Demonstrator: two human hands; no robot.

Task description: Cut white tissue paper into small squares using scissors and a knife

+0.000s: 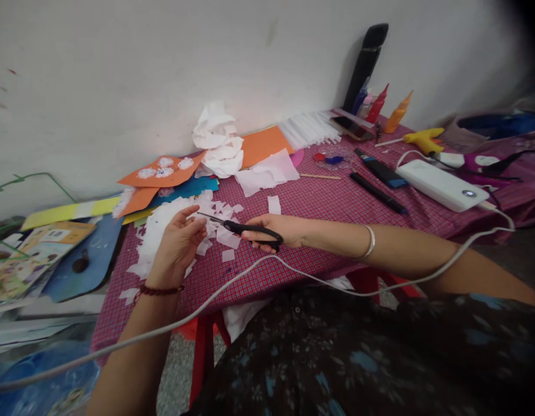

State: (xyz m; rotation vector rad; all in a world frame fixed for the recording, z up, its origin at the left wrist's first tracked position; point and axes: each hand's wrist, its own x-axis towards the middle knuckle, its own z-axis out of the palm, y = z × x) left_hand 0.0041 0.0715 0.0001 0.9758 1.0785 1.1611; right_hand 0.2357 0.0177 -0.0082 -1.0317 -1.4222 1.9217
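My right hand (pixel 278 230) is closed around the black handles of a pair of scissors (pixel 241 228), whose blades point left toward my left hand. My left hand (pixel 177 245) has its fingers curled and pinches a small white paper piece (pixel 201 222) at the blade tips. Both hands hover just above the red checked tablecloth (pixel 319 202). Several small white paper scraps (pixel 227 237) lie scattered under and around the hands. A bracelet sits on each wrist.
Crumpled white paper (pixel 218 141), orange card (pixel 163 172) and coloured sheets lie near the wall. At right are pens (pixel 378 192), paint bottles (pixel 378 104), a yellow glue gun (pixel 423 138) and a white power bank (pixel 441 185) with a cable crossing my lap. Books are stacked at left.
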